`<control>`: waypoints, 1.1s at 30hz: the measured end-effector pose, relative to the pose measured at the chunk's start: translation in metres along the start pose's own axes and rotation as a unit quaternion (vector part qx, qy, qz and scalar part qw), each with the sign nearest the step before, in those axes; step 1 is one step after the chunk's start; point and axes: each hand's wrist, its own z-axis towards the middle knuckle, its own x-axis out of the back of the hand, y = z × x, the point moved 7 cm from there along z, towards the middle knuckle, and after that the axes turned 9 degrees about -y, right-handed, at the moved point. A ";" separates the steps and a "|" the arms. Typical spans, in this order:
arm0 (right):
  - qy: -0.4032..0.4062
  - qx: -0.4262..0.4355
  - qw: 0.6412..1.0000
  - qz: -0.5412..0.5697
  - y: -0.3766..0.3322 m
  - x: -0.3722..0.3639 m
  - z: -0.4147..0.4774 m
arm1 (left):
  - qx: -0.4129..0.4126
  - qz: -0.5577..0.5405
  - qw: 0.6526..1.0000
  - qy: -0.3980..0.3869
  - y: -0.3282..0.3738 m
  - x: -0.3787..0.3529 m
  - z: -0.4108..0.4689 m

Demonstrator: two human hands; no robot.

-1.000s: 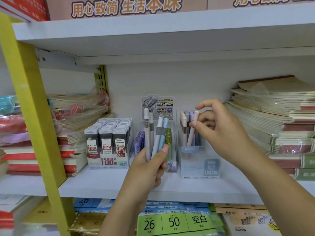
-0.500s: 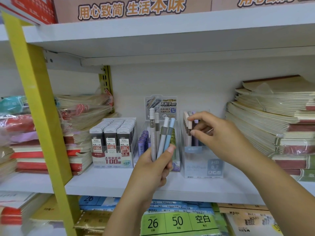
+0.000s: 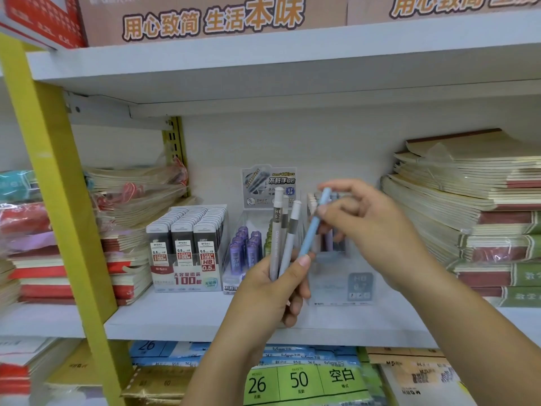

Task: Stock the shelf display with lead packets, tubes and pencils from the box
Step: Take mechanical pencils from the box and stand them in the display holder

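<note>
My right hand pinches the blue pencil near its upper end, with thumb and forefinger closed on it. Its lower end lies beside the thumb of my left hand. The left hand grips the grey pencils upright, with the fingers curled round their lower parts.

I judge the pencil to be light and stiff, with a smooth barrel that can slip. A firm pinch near the cap is best, so that the tip goes down first.

The blue pencil is slim, pale and tilted, but it is blurred. The grey ones have white caps and a dark band with HB print.

All the pencils are in front of the clear display box. It stands on the shelf, to the right of the purple lead tubes.
</note>
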 end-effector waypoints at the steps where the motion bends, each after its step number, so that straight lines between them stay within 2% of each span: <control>1: 0.042 0.022 0.999 0.011 -0.004 0.011 0.000 | 0.000 0.001 1.000 0.004 0.000 0.001 0.000; 4: 0.149 0.106 0.983 -0.001 -0.020 0.047 -0.004 | 0.012 0.002 1.000 0.021 -0.001 0.007 -0.001; 6: 0.170 0.131 0.975 -0.060 -0.026 0.060 -0.007 | 0.023 0.002 0.999 0.041 -0.003 0.012 -0.001; 11: 0.124 0.083 0.959 -0.240 -0.010 0.059 0.002 | 0.038 -0.003 0.997 0.065 -0.007 0.016 -0.001; 15: 0.082 0.050 0.942 -0.323 0.006 0.047 0.005 | 0.042 -0.004 0.997 0.066 -0.009 0.016 0.001; 22: 0.046 0.029 0.929 -0.366 0.018 0.036 0.008 | 0.041 -0.010 0.997 0.060 -0.010 0.016 0.002; 33: 0.097 0.062 0.932 -0.345 0.016 0.041 0.007 | 0.026 -0.003 0.997 0.068 -0.010 0.020 0.001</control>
